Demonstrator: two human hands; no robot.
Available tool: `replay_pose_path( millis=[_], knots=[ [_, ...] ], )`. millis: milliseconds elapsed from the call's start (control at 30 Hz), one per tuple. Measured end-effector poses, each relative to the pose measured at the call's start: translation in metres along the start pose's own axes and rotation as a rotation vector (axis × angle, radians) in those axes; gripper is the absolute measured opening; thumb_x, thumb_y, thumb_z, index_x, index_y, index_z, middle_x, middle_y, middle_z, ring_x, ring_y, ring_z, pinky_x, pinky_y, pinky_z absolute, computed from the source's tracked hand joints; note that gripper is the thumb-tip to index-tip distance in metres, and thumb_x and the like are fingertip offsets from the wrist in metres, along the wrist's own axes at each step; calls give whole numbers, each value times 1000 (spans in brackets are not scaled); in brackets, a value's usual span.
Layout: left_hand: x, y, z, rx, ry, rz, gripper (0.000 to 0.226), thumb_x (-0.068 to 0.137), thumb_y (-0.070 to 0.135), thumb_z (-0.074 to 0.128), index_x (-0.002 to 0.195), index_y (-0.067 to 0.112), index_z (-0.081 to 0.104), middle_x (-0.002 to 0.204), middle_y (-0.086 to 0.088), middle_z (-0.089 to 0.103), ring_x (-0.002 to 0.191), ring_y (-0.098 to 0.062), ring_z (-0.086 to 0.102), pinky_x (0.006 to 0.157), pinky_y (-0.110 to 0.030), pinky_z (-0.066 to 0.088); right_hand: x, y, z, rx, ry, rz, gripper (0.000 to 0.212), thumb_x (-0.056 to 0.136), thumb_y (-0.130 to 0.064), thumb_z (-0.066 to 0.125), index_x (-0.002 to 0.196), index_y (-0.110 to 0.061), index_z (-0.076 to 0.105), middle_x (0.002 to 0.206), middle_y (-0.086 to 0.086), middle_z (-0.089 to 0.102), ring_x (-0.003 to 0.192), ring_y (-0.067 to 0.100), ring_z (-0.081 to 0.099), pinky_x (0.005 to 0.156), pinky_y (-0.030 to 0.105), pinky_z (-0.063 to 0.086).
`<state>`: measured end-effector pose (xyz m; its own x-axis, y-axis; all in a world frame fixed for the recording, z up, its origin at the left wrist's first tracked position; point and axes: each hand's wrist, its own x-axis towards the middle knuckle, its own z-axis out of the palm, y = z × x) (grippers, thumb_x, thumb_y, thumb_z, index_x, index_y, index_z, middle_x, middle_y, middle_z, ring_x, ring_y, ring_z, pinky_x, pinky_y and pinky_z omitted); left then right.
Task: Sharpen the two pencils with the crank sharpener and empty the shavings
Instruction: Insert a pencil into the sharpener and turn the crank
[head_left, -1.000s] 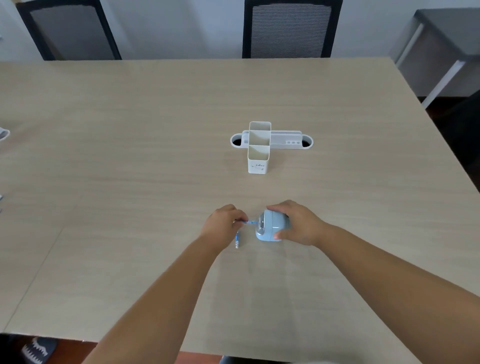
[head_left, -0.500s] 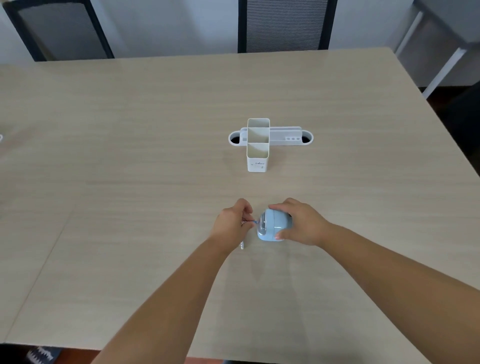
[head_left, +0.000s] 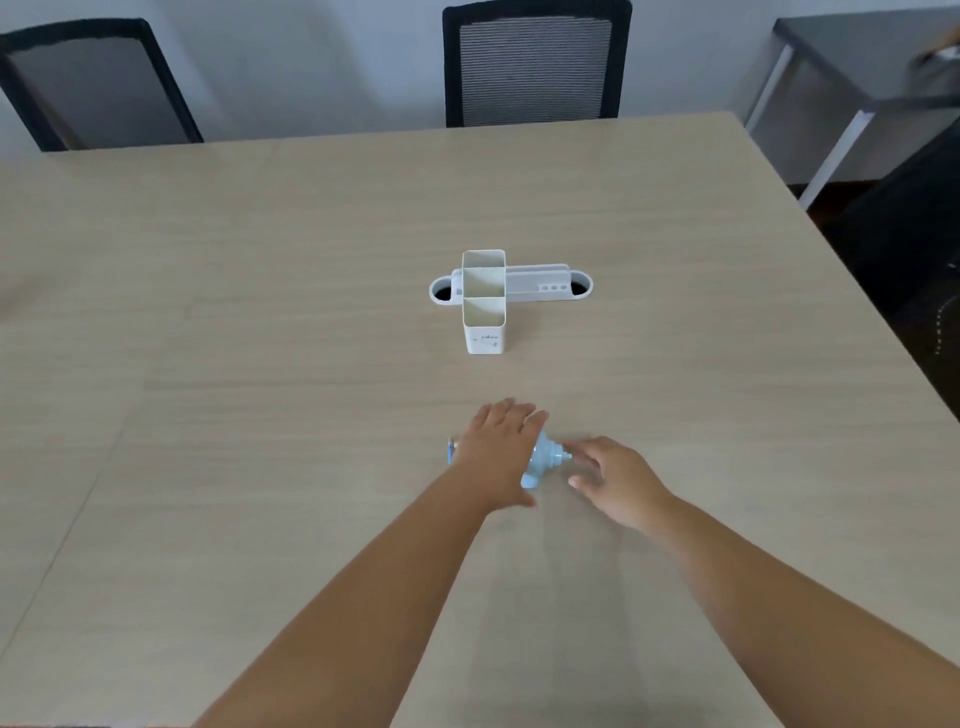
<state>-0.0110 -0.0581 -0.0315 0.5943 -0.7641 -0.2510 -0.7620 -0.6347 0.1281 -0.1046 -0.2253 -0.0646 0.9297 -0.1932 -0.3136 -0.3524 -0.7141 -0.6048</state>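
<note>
Toward the tabletop's (head_left: 260, 415) near edge, the light, slippery plastic crank sharpener (head_left: 543, 460) is pinned under the flattened left hand (head_left: 498, 447), its crank best pinched by the loosely open, empty right hand (head_left: 615, 478).

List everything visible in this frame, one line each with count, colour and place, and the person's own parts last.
table: one, light wood, fills the view.
pen holder: one, white, two compartments, mid-table.
cable tray: one, white, behind the pen holder.
chairs: two, black, at the far edge.
side table: one, grey, far right.
sharpener: one, light blue, near the front, mostly covered.
pencil: one blue end showing at the left wrist.
left hand: lies over the sharpener; grip unclear.
right hand: open, fingers at the crank end.
</note>
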Motion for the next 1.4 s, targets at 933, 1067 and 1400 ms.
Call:
replay_pose_path(
  millis=[933,1067,1400],
  knots=[
    [18,11,20,-158,85,-224,70,63,33,81,122,19,45,118,-1,48,103,-25,45,84,-31,40,8,15,9,-195,37,-242,13,83,-23,63,80,-12,68,79,6,63,85,27,55,71,27,38],
    [17,11,18,-139,80,-207,73,64,34,82,124,19,44,120,-1,47,105,-25,45,82,-32,39,-13,0,-19,4,131,-417,21,83,-32,53,81,-15,66,71,-2,60,75,14,49,72,22,37],
    [14,11,20,-184,99,-214,69,60,30,82,119,20,48,115,-1,50,101,-25,46,80,-30,39,-12,11,-5,-198,-56,-373,19,81,-34,60,77,-17,68,72,-2,64,77,21,52,76,34,45]
  ],
)
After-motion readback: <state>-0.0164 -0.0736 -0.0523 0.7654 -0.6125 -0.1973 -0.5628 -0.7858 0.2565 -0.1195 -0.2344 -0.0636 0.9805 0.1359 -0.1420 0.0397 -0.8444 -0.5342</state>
